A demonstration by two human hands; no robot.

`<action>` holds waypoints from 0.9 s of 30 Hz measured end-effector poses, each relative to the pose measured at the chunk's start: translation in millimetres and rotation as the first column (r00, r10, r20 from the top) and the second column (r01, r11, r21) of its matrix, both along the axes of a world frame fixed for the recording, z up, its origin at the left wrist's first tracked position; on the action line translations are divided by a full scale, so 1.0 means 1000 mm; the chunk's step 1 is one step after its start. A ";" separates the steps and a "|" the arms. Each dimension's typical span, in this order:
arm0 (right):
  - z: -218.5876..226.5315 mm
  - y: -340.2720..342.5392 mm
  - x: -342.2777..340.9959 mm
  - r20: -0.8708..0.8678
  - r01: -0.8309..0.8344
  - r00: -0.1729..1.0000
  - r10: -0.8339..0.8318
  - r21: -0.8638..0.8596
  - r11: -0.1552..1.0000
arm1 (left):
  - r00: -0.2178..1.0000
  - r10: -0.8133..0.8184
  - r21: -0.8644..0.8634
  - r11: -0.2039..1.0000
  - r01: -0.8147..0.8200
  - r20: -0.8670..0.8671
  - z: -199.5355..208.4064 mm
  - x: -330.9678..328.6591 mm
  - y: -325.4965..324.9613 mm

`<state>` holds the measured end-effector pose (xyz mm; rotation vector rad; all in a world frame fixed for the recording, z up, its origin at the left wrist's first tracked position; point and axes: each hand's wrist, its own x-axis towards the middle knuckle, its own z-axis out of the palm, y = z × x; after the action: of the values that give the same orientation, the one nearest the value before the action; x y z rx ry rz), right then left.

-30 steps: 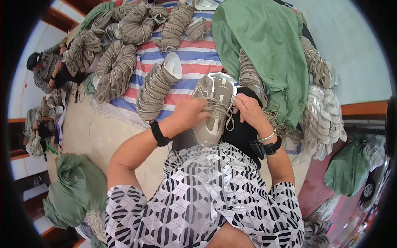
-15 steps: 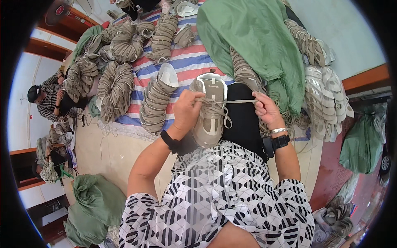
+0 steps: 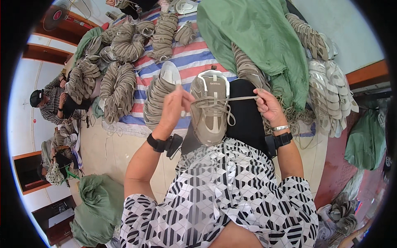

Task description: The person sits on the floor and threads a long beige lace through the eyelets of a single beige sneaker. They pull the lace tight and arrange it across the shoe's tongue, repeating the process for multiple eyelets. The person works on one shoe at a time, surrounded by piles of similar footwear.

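A taupe shoe upper [image 3: 211, 109] with a white-lined collar rests on my lap, toe toward me. A thin taupe shoelace [image 3: 237, 98] crosses its throat, and a loose loop hangs at its right side. My right hand [image 3: 269, 106] pinches the lace, holding it taut out to the right. Just left of the upper, my left hand [image 3: 175, 106] is slightly blurred, its fingers closed at the lace's left part. Beside that hand stands a nested stack of similar uppers [image 3: 157, 103].
More stacked uppers [image 3: 118, 91] lie on a striped sheet [image 3: 186, 62]. A green cloth [image 3: 256, 45] covers part of the right side. Green sacks [image 3: 99, 206] stand at the lower left. Another person [image 3: 51, 99] sits at the far left among uppers.
My left hand has moved left, away from the upper's throat. My right hand stays nearly in place, still holding the lace taut.
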<state>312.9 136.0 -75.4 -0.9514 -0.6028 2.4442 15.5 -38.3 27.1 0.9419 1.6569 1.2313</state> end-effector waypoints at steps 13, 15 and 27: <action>-0.007 -0.001 0.002 -0.076 0.047 0.996 -0.050 -0.040 0.998 | 0.238 -0.249 -0.131 0.897 0.422 -0.939 0.010 0.024 0.008; -0.015 0.003 0.006 -0.136 0.103 0.984 -0.118 -0.117 0.988 | 0.131 -0.281 -0.203 0.884 0.422 -0.951 0.012 0.019 0.009; -0.010 0.005 0.003 -0.099 0.143 0.983 -0.153 -0.107 0.984 | 0.518 0.116 0.288 0.920 0.266 -0.848 -0.031 0.040 0.032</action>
<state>315.5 140.6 -85.4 -0.8648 -0.3634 2.3915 55.2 -6.3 -4.2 2.1319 2.0832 1.0922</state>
